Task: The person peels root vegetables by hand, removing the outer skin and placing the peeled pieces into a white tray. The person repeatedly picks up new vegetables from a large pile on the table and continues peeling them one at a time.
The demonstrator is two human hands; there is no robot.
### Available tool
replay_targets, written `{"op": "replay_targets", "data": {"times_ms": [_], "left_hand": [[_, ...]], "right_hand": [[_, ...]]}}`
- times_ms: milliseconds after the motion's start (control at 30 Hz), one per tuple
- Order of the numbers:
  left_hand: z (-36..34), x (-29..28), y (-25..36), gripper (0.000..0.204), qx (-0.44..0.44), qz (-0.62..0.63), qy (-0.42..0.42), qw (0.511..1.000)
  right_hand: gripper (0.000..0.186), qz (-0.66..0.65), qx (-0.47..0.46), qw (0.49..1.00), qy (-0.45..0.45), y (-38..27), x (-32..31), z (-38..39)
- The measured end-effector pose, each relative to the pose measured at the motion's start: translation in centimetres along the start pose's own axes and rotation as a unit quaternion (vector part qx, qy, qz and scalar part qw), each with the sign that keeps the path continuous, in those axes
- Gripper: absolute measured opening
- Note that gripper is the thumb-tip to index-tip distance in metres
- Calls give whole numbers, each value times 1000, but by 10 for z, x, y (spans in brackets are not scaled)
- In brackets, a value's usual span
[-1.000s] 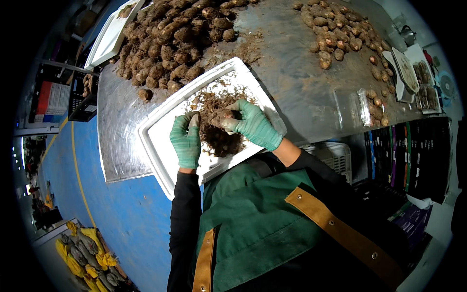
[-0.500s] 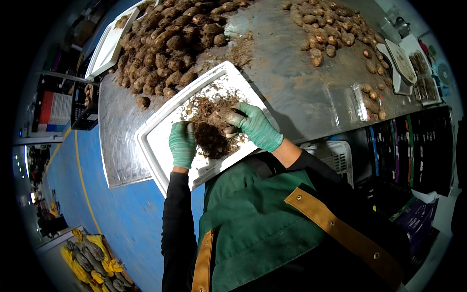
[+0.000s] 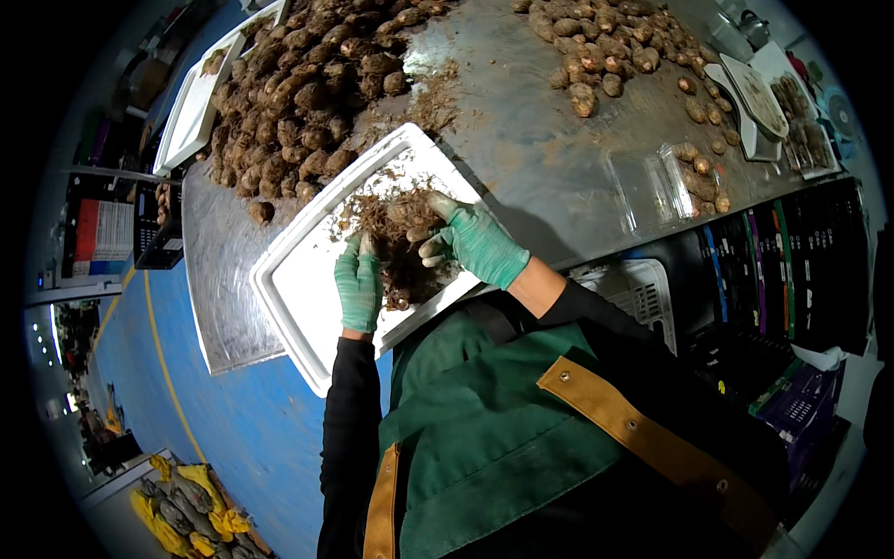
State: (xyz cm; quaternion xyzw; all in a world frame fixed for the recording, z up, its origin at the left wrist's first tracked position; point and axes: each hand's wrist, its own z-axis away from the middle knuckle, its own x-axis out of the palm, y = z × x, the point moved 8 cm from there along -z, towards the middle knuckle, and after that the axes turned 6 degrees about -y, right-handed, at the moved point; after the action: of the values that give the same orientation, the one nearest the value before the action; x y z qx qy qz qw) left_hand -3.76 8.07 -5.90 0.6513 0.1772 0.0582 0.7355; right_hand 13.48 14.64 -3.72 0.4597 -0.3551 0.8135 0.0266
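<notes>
Roots and fibrous peelings (image 3: 399, 250) lie heaped on a white tray (image 3: 298, 289) on the table (image 3: 549, 140). Left hand (image 3: 358, 289) presses flat, fingers spread; right hand (image 3: 475, 244) curls loosely over them. Light, loose, crumbly stuff; best scooped from beneath.

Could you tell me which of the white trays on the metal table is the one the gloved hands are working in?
The large white tray at the table's near edge: both the left hand and right hand rest in its brown fibrous scraps. The other tray lies beyond the root pile.
</notes>
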Motion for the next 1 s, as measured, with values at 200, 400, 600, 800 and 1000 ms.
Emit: {"op": "replay_targets", "data": {"times_ms": [200,400,600,800,1000], "left_hand": [[-7,27,60,27,119,17,15,993],[-10,19,38,22,3,149,33,988],[-15,26,44,27,29,124,7,992],[0,34,30,47,-33,168,-63,983],[-8,11,33,27,-21,-19,59,998]], "right_hand": [[35,70,-10,997,-1,4,-5,1],[33,108,-65,991,-53,-6,-1,-3],[34,79,-53,994,-47,1,-9,-12],[38,-203,32,977,-65,14,-5,-13],[36,-106,24,993,-51,23,-19,-21]]}}
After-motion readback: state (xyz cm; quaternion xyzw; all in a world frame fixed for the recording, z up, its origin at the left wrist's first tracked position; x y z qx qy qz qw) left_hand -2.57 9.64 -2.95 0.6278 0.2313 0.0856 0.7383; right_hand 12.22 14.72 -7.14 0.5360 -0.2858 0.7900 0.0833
